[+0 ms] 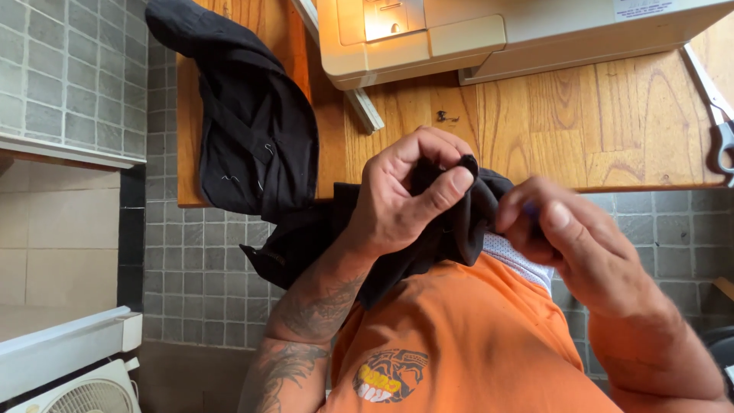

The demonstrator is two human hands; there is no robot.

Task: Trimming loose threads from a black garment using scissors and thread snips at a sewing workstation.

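My left hand pinches a fold of black fabric between thumb and fingers, just off the edge of a wooden table. The cloth runs from the table top down over the edge and across my lap. My right hand is closed close beside the left, fingertips together on a small bluish-purple object that is mostly hidden. A white mesh lining shows under the black cloth near my right hand.
A beige sewing machine stands at the far side of the table. Scissors lie at the table's right edge, and a white ruler lies beside the cloth. A white fan stands at lower left over the grey tiled floor.
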